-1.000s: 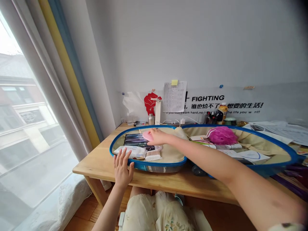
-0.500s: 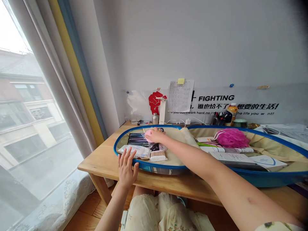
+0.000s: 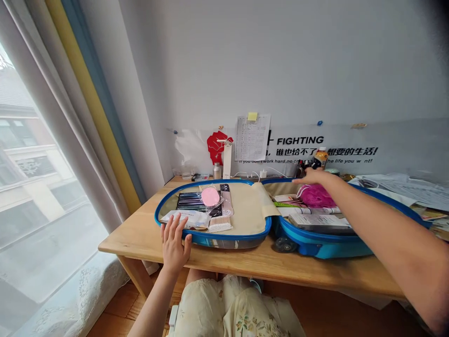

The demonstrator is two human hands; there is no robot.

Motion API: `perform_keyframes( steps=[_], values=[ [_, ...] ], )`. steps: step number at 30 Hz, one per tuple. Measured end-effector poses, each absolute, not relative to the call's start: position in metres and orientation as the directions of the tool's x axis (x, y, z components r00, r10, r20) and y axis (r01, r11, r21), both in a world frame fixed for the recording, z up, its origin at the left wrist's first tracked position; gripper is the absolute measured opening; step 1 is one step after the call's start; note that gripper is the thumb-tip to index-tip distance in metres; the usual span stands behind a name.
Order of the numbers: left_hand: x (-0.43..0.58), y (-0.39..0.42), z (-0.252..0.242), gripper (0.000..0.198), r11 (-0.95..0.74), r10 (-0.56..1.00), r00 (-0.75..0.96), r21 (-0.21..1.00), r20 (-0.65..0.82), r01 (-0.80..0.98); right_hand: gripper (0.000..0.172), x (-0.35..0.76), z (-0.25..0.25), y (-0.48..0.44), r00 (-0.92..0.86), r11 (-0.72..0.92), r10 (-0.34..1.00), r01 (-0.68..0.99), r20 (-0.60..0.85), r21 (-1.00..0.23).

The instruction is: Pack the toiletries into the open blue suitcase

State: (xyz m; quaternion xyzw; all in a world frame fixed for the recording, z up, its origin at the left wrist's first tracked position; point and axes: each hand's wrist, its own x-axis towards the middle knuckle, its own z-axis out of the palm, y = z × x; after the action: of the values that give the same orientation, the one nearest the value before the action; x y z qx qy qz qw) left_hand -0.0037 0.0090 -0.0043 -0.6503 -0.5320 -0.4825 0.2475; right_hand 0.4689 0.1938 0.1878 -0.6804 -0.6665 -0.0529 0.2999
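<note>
A blue suitcase [image 3: 242,238] lies open on the wooden table, both halves facing up. My left hand [image 3: 175,242] rests on its left half's front rim, fingers spread beside a white soft packet [image 3: 187,218]. Close by are a pack of cotton swabs [image 3: 220,223], several dark slim packages [image 3: 188,200] and a pink round puff [image 3: 210,197] in clear wrap. My right hand [image 3: 311,177] hovers over the back rim of the right half, fingers stretched out with nothing visible in them. Just below it is a magenta bath puff [image 3: 317,195], partly covered by my forearm.
In the right half lie white tubes [image 3: 312,211] and a white flat box [image 3: 319,222]. Behind the suitcase stand an orange-capped bottle [image 3: 321,158], a silver bottle [image 3: 216,171] and a white charger [image 3: 263,173]. Papers [image 3: 396,192] spread at the back right.
My right hand has let go of the pink puff, which now lies on the dark packages, and moved right over the other half. My left hand stays on the rim. The view has shifted right.
</note>
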Motion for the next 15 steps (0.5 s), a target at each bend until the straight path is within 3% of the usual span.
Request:
perform_keyframes(
  steps=[4,8,12,15],
  values=[
    [-0.004,0.009,-0.004,0.047,-0.311,0.456,-0.039,0.200,0.889,0.929,0.041,0.503,0.161,0.181,0.357,-0.240,0.900,0.886,0.252,-0.397],
    [-0.005,0.009,-0.005,0.047,-0.306,0.466,-0.043,0.207,0.884,0.929,0.036,0.502,0.155,0.172,0.451,-0.346,0.875,0.837,0.177,-0.424],
    [-0.005,0.010,-0.005,0.046,-0.309,0.452,-0.028,0.186,0.892,0.933,0.046,0.480,0.181,0.163,0.437,-0.297,0.862,0.846,0.258,-0.443],
    [-0.005,0.009,-0.005,0.046,-0.301,0.462,-0.032,0.190,0.886,0.935,0.058,0.438,0.200,0.160,0.277,-0.087,0.887,0.886,0.369,-0.455]
  ],
)
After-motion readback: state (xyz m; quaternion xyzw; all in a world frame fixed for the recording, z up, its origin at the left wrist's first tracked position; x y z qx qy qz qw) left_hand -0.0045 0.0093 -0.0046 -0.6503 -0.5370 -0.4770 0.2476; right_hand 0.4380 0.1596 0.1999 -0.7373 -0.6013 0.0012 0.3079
